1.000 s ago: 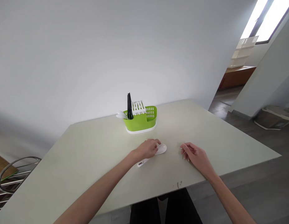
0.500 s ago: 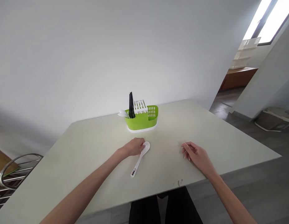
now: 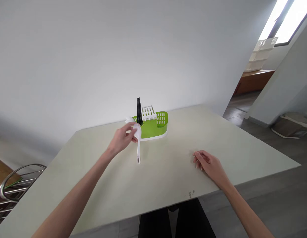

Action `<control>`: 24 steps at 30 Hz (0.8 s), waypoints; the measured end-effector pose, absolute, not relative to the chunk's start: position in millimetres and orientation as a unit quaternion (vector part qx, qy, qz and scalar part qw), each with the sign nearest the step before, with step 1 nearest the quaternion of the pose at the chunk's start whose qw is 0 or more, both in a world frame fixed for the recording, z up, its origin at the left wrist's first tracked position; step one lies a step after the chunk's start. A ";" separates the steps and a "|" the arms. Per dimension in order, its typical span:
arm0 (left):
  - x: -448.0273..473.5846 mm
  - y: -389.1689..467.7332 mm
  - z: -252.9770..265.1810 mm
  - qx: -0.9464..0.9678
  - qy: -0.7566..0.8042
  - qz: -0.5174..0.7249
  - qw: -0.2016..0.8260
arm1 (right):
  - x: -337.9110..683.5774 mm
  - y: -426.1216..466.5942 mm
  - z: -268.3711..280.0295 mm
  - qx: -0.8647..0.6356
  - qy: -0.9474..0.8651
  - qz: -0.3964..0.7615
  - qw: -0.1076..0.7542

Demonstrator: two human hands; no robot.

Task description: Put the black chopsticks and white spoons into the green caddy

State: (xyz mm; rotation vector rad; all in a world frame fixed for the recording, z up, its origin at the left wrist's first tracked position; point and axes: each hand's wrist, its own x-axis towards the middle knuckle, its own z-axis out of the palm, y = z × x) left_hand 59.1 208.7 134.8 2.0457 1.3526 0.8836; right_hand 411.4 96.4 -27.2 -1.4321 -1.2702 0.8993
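Above the table, my left hand (image 3: 125, 136) pinches a white spoon (image 3: 138, 145) by its bowl, with the handle hanging down. It is just in front of the left end of a green utensil basket (image 3: 149, 129), and part of that end is hidden behind the fingers. Black chopsticks (image 3: 139, 110) stand upright in the basket, with other white spoons (image 3: 129, 119) leaning out at its left. A white slatted rack (image 3: 148, 113) tops its middle. My right hand (image 3: 210, 164) rests on the table at the right, fingers loosely curled and slightly apart, holding nothing.
The pale table (image 3: 178, 181) meets a white wall (image 3: 153, 59) at the back. Off its left edge stands a metal-framed chair or rack (image 3: 9, 185). On the floor at the far right is a grey bin-like container (image 3: 289, 125).
My left hand has lifted the spoon off the table and moved it up and left, close to the basket. The spoon now hangs nearly upright. My right hand has stayed put.
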 end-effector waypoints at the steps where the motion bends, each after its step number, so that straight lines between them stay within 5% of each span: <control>1: 57.6 209.6 142.7 0.738 0.502 0.388 0.230 | 411.3 96.5 -27.1 -0.590 -0.521 0.372 0.491; 8: 54.1 226.6 161.1 0.652 0.451 0.607 0.055 | 411.6 97.5 -27.9 -0.587 -0.519 0.376 0.495; 24: 47.6 251.9 106.1 0.754 0.528 0.389 0.033 | 410.4 99.2 -26.1 -0.583 -0.519 0.379 0.497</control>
